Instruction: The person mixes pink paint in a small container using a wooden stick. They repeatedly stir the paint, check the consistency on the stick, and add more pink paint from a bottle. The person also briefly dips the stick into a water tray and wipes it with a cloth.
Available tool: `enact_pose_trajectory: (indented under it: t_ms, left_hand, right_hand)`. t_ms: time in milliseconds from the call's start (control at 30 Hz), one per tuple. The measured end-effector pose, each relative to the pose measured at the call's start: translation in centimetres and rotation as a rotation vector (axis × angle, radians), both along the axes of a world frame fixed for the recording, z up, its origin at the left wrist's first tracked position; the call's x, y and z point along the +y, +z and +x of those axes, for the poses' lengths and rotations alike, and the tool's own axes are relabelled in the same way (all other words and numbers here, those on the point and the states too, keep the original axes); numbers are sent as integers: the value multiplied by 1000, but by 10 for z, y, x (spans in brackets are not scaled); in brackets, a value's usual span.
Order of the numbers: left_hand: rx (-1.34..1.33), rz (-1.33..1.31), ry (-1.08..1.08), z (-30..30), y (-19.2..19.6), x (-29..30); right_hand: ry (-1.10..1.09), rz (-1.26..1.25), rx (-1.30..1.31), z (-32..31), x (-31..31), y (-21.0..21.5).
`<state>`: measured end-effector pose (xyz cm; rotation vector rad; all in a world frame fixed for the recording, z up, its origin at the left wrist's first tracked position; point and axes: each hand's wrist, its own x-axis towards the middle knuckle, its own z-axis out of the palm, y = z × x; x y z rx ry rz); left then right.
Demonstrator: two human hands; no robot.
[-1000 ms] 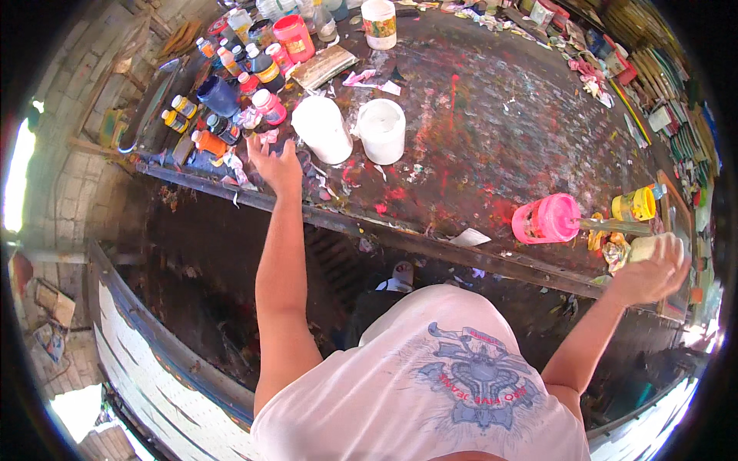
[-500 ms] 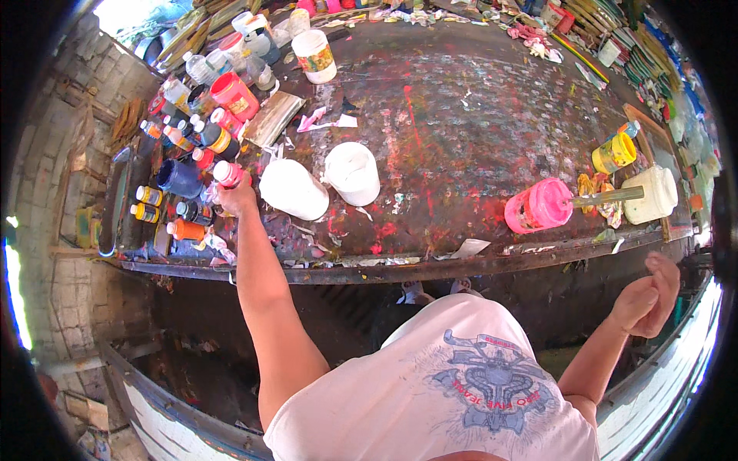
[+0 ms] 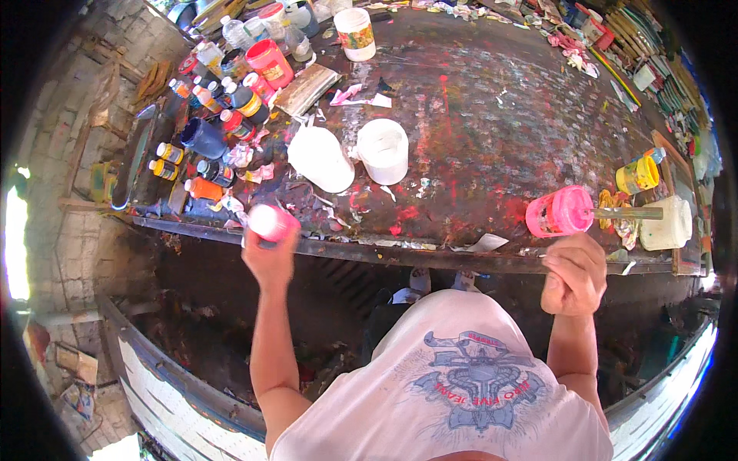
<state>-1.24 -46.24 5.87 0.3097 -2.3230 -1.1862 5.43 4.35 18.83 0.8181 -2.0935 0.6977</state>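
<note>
My left hand (image 3: 269, 260) grips a pink paint bottle (image 3: 284, 227) with a white cap, just off the table's front edge. In front of the same edge, my right hand (image 3: 575, 275) is raised with its fingers curled in, and I see nothing in it. Nearest to it stands a pink tub (image 3: 555, 212) of pink paint, with a flat stick (image 3: 626, 213) reaching from it across to a white container (image 3: 667, 223). Two white tubs, one tipped (image 3: 321, 160) and one upright (image 3: 383, 154), are in the middle left of the table.
Several paint bottles crowd the table's left end, among them an orange bottle (image 3: 204, 189) and a dark blue jar (image 3: 204, 137). A wooden block (image 3: 307, 89) lies beside a red tub (image 3: 269, 63). At right is a yellow tub (image 3: 637, 177). Paint stains cover the tabletop (image 3: 477, 131).
The pink bottle has left the cluster of bottles, carried in my left hand toward me and past the table edge. My right hand has moved left, up to the pink tub, its fingers curling more.
</note>
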Motion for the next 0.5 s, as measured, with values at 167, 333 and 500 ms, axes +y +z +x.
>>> enact_pose_trajectory:
  t_ms: [167,333,500]
  left_hand:
    - [-71,195,-338,49,-10,71]
    - [50,216,-320,33,-35,149]
    - [74,156,-624,20,-18,220]
  right_hand:
    - [209,-75,43,-24,-24,-3]
    - [283,-124,58,-21,-29,-7]
    - [161,-97,31,3,-2,-10]
